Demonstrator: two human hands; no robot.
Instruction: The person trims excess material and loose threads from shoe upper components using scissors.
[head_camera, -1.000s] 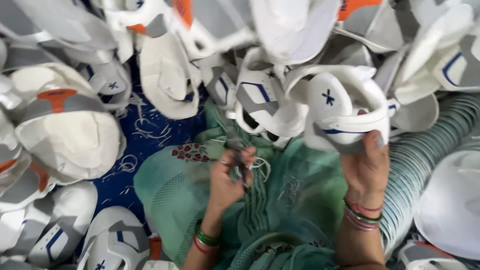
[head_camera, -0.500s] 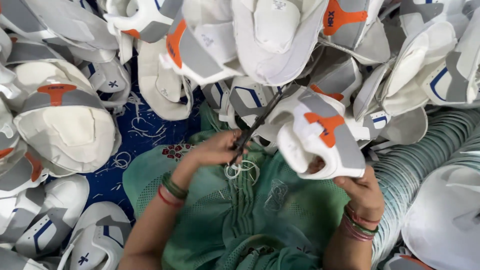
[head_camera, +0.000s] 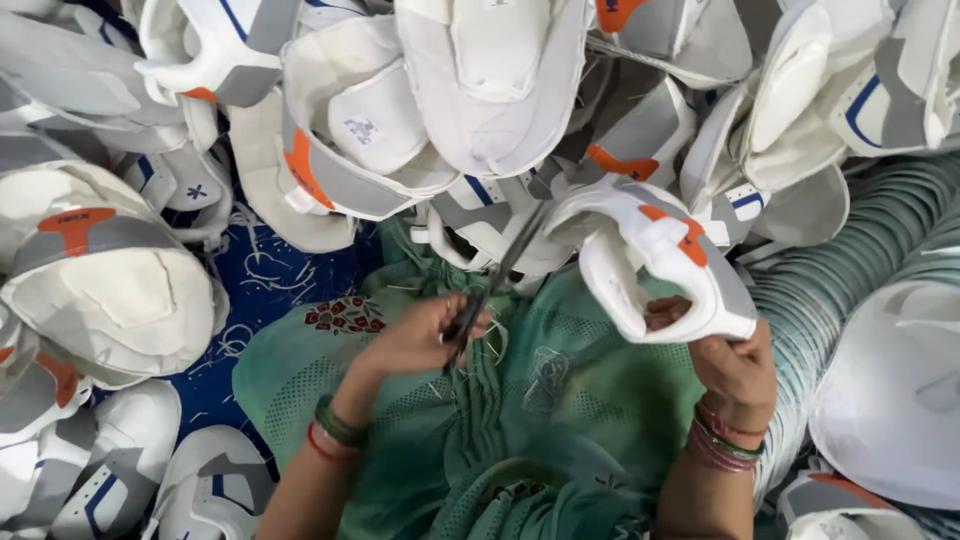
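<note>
Piles of white shoe tops (head_camera: 110, 290) lie all around a green lap (head_camera: 560, 390). Left hand (head_camera: 420, 335) grips scissors (head_camera: 495, 275), pointed far toward a white and orange shoe top (head_camera: 650, 265). Right hand (head_camera: 735, 365) holds that piece up, near the blades.

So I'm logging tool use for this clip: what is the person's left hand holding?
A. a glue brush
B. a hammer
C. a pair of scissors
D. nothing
C: the left hand grips a pair of scissors, blades pointing up toward the white, grey and orange padded piece that the right hand holds over the green cloth.
</note>
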